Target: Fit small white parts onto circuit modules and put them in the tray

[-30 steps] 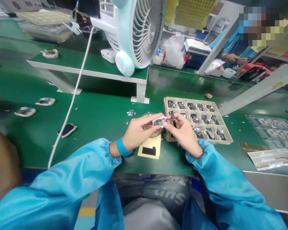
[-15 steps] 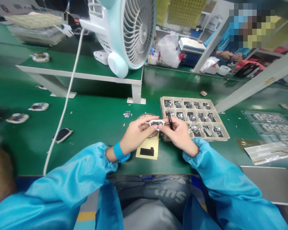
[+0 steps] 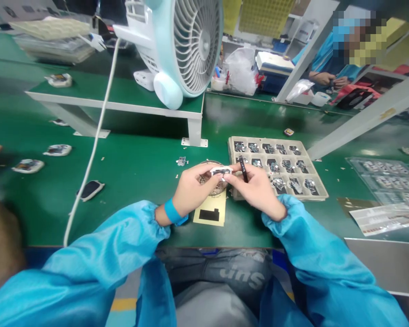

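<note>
Between my two hands is a small white-rimmed device housing with dark parts inside. My left hand grips its left side with thumb and fingers. On its right side, the thumb and fingers of my right hand pinch it. A black pen-like tool, probably tweezers, sticks up from the same right hand. Below the housing, a round dish of small pieces is partly hidden by my hands. A pale yellow sheet with a black cut shape lies just in front of the dish.
To the right sits a compartment tray of small circuit parts. A light blue fan stands on a raised shelf, with a white cable running down left. Several housings lie at left. A co-worker's hands show behind the post.
The housing is tilted slightly differently between my fingers, and my hands have shifted a little. The whole view has moved slightly. Both hands keep their hold.
</note>
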`<state>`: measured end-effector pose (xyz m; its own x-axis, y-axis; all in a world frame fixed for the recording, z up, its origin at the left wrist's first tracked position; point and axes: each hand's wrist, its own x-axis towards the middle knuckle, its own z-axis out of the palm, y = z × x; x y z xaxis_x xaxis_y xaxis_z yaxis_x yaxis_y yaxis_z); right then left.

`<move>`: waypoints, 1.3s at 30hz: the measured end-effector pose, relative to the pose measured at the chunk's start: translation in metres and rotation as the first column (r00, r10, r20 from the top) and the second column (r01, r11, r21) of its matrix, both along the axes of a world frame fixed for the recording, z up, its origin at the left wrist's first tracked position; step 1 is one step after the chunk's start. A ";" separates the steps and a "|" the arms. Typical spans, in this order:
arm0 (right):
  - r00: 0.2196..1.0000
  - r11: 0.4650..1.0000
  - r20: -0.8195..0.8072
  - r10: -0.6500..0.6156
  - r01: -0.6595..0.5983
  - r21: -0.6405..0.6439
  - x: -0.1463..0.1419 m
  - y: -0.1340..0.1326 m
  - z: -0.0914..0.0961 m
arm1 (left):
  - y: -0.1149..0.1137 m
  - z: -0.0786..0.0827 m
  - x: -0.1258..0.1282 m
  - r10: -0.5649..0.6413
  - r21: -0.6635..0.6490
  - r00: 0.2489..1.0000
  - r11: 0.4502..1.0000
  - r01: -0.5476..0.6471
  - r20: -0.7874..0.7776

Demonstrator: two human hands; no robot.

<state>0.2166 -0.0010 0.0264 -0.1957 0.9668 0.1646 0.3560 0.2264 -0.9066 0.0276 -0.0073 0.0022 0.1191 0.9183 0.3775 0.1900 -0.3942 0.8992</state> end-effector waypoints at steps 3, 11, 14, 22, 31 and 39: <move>0.989 0.974 0.150 -0.002 -0.032 0.223 0.008 0.003 0.006 | 0.003 0.003 -0.003 0.011 0.119 0.990 0.993 0.006 -0.139; 0.981 0.860 0.175 0.088 -0.163 0.483 0.013 0.006 -0.003 | 0.000 -0.002 -0.003 0.001 0.171 0.965 0.984 0.046 -0.264; 0.971 0.837 0.206 0.121 -0.212 0.505 0.015 0.008 -0.010 | 0.000 -0.003 -0.004 0.016 0.180 0.956 0.983 0.039 -0.294; 0.888 0.792 0.424 0.178 -0.385 0.474 0.021 0.008 -0.006 | 0.003 -0.006 -0.008 0.052 0.191 0.926 0.981 0.022 -0.373; 0.905 0.826 0.401 0.145 -0.334 0.455 0.016 0.014 -0.015 | 0.021 -0.002 -0.022 0.010 0.125 0.936 0.992 0.036 -0.352; 0.834 0.891 0.548 0.059 -0.292 0.348 0.015 0.030 -0.030 | 0.098 -0.010 -0.114 0.389 0.003 0.755 0.890 -0.457 -0.528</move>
<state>0.2314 0.0289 -0.0036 -0.5223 0.7756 0.3545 0.6550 0.6310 -0.4156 -0.0866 0.0902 -0.0075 -0.1517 0.9534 0.2608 0.7468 -0.0623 0.6621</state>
